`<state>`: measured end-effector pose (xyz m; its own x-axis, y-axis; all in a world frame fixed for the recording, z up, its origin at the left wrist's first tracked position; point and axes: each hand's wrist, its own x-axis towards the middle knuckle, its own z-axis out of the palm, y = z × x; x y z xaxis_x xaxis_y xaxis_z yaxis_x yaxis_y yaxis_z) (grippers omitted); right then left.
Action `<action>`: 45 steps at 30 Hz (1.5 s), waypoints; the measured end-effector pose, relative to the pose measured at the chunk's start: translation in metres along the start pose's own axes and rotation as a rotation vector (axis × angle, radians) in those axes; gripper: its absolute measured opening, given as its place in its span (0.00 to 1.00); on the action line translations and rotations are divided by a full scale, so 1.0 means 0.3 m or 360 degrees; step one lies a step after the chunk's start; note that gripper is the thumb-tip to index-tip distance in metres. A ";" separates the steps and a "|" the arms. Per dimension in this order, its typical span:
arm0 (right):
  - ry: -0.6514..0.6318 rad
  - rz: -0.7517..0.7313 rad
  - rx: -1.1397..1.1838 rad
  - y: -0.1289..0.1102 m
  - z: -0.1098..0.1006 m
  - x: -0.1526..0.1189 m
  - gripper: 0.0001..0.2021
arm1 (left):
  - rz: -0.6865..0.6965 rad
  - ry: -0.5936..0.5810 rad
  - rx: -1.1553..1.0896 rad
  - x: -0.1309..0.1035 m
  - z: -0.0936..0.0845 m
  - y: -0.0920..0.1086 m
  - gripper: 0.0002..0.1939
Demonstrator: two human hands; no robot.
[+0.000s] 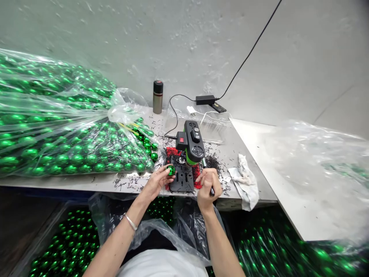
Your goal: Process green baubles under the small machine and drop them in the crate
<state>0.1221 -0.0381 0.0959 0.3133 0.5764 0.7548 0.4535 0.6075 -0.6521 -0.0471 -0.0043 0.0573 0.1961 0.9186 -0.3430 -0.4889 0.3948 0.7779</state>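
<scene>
My left hand [158,182] pinches a shiny green ball [171,170] at the left side of a small black and green machine [195,141]. Under the machine's head lies a slotted black base plate [182,180], resting on a red mat [172,152]. On the machine's right, my right hand [208,186] is wrapped round a lever [212,191] with a black grip. Small black scraps are strewn about the base. Several loose green balls [154,156] sit left of the machine, beside a clear bag [117,113] full of such balls.
Behind the machine stand a bottle [157,98] and a black power adapter [205,100] with cables. A white cloth [245,183] hangs over the table's front edge. More green balls [70,238] fill bags below the table. Clear plastic [319,169] covers part of a white board at right.
</scene>
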 end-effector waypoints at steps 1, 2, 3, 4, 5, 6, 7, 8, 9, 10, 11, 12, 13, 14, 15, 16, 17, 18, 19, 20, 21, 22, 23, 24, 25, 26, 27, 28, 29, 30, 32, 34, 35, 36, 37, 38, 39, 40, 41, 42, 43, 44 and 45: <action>-0.0010 -0.0008 -0.0004 -0.002 -0.002 0.002 0.16 | -0.0037 0.0000 -0.0044 0.002 0.007 -0.011 0.21; -0.0017 -0.0016 -0.0011 -0.005 -0.003 0.004 0.16 | -0.0053 0.0000 -0.0071 0.004 0.014 -0.021 0.21; -0.0022 -0.0024 -0.0021 -0.007 -0.005 0.007 0.16 | -0.0051 0.0000 -0.0082 0.005 0.019 -0.029 0.22; -0.0024 -0.0032 -0.0033 -0.010 -0.005 0.008 0.15 | -0.0038 -0.0002 -0.0076 0.006 0.023 -0.035 0.23; -0.0025 -0.0039 -0.0045 -0.012 -0.006 0.010 0.15 | -0.0022 -0.0005 -0.0053 0.006 0.026 -0.039 0.24; -0.0027 -0.0048 -0.0055 -0.013 -0.007 0.011 0.16 | -0.0008 -0.0010 -0.0019 0.006 0.028 -0.041 0.26; -0.0031 -0.0060 -0.0061 -0.013 -0.007 0.012 0.16 | 0.0001 -0.0016 0.0019 0.005 0.030 -0.042 0.27; -0.0037 -0.0075 -0.0064 -0.013 -0.008 0.012 0.17 | 0.0006 -0.0020 0.0057 0.004 0.031 -0.042 0.28; -0.0044 -0.0092 -0.0062 -0.011 -0.009 0.011 0.17 | 0.0010 -0.0023 0.0092 0.002 0.031 -0.042 0.28; -0.0051 -0.0109 -0.0055 -0.009 -0.010 0.011 0.17 | 0.0018 -0.0021 0.0125 0.000 0.032 -0.040 0.30; -0.0057 -0.0125 -0.0040 -0.006 -0.011 0.011 0.17 | 0.0028 -0.0017 0.0157 -0.003 0.032 -0.039 0.31; -0.0064 -0.0135 -0.0018 -0.004 -0.012 0.011 0.17 | 0.0037 -0.0011 0.0189 -0.009 0.032 -0.037 0.32; -0.0076 -0.0132 0.0006 -0.002 -0.012 0.013 0.16 | 0.0038 -0.0010 0.0221 -0.016 0.033 -0.035 0.32; -0.0089 -0.0113 0.0031 -0.003 -0.013 0.015 0.14 | 0.0030 -0.0016 0.0246 -0.027 0.033 -0.034 0.33; -0.0099 -0.0077 0.0055 -0.004 -0.015 0.019 0.10 | 0.0011 -0.0031 0.0260 -0.040 0.034 -0.034 0.33; -0.0101 -0.0026 0.0073 -0.008 -0.019 0.022 0.06 | -0.0018 -0.0055 0.0261 -0.055 0.035 -0.037 0.33; -0.0097 0.0043 0.0081 -0.014 -0.025 0.023 0.08 | -0.0059 -0.0090 0.0250 -0.073 0.035 -0.041 0.32; -0.0087 0.0127 0.0071 -0.021 -0.035 0.021 0.14 | -0.0107 -0.0131 0.0233 -0.092 0.035 -0.049 0.32; -0.0078 0.0223 0.0046 -0.030 -0.049 0.014 0.19 | -0.0160 -0.0173 0.0216 -0.113 0.034 -0.059 0.32; -0.0081 0.0319 0.0011 -0.039 -0.066 0.000 0.23 | -0.0217 -0.0210 0.0203 -0.135 0.032 -0.073 0.32; -0.0117 0.0408 -0.0034 -0.049 -0.087 -0.023 0.25 | -0.0274 -0.0237 0.0195 -0.157 0.029 -0.089 0.32; -0.0200 0.0468 -0.0080 -0.059 -0.109 -0.054 0.26 | -0.0330 -0.0252 0.0195 -0.179 0.025 -0.108 0.31; -0.0336 0.0481 -0.0127 -0.071 -0.131 -0.092 0.27 | -0.0382 -0.0258 0.0200 -0.202 0.021 -0.129 0.31; -0.0507 0.0453 -0.0175 -0.083 -0.151 -0.137 0.28 | -0.0432 -0.0257 0.0207 -0.224 0.016 -0.151 0.30; -0.0702 0.0393 -0.0216 -0.096 -0.167 -0.187 0.28 | -0.0479 -0.0254 0.0219 -0.247 0.012 -0.175 0.29; -0.0878 0.0322 -0.0258 -0.110 -0.178 -0.237 0.28 | -0.0520 -0.0254 0.0238 -0.268 0.009 -0.198 0.28; -0.0996 0.0287 -0.0288 -0.123 -0.186 -0.285 0.28 | -0.0557 -0.0259 0.0268 -0.288 0.006 -0.222 0.28; -0.1056 0.0286 -0.0300 -0.136 -0.192 -0.328 0.27 | -0.0591 -0.0273 0.0312 -0.306 0.002 -0.244 0.28; -0.1065 0.0313 -0.0313 -0.148 -0.199 -0.364 0.25 | -0.0617 -0.0293 0.0375 -0.320 -0.002 -0.264 0.29; -0.1040 0.0329 -0.0334 -0.158 -0.211 -0.392 0.24 | -0.0626 -0.0331 0.0462 -0.330 -0.009 -0.281 0.31; -0.0924 0.0299 -0.0428 -0.169 -0.260 -0.422 0.22 | -0.0558 -0.0451 0.0726 -0.335 -0.034 -0.302 0.36; -0.0713 0.0238 -0.0613 -0.159 -0.351 -0.429 0.22 | -0.0303 -0.0506 0.1137 -0.321 -0.086 -0.305 0.37; -0.0535 0.0274 -0.0739 -0.143 -0.409 -0.429 0.21 | -0.0123 -0.0493 0.1382 -0.309 -0.123 -0.301 0.37; -0.0328 0.0372 -0.0900 -0.120 -0.473 -0.430 0.19 | 0.0057 -0.0453 0.1639 -0.297 -0.166 -0.296 0.37; -0.0117 0.0502 -0.1078 -0.090 -0.537 -0.435 0.18 | 0.0199 -0.0422 0.1882 -0.286 -0.215 -0.291 0.38; 0.0077 0.0626 -0.1243 -0.056 -0.598 -0.444 0.18 | 0.0258 -0.0429 0.2097 -0.278 -0.266 -0.288 0.39; 0.0194 0.0733 -0.1382 -0.019 -0.653 -0.459 0.20 | 0.0230 -0.0477 0.2271 -0.274 -0.316 -0.288 0.39; 0.0182 0.0868 -0.1502 0.017 -0.697 -0.479 0.23 | 0.0152 -0.0559 0.2395 -0.274 -0.362 -0.290 0.39; 0.0077 0.1020 -0.1592 0.049 -0.731 -0.502 0.26 | 0.0062 -0.0647 0.2463 -0.280 -0.402 -0.295 0.36; -0.0041 0.1161 -0.1650 0.076 -0.751 -0.528 0.30 | -0.0024 -0.0712 0.2483 -0.291 -0.432 -0.301 0.33; -0.0113 0.1260 -0.1686 0.096 -0.760 -0.553 0.34 | -0.0089 -0.0748 0.2465 -0.306 -0.452 -0.307 0.30; -0.0167 0.1322 -0.1685 0.108 -0.758 -0.577 0.37 | -0.0131 -0.0754 0.2418 -0.324 -0.460 -0.312 0.27; -0.0201 0.1366 -0.1631 0.113 -0.747 -0.596 0.39 | -0.0150 -0.0745 0.2354 -0.343 -0.459 -0.316 0.25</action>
<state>0.2684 -0.2428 -0.0452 0.7580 0.6462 0.0888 0.5873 -0.6169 -0.5239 -0.1380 -0.1384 -0.0536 0.5529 0.7018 -0.4491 0.7290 -0.1465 0.6686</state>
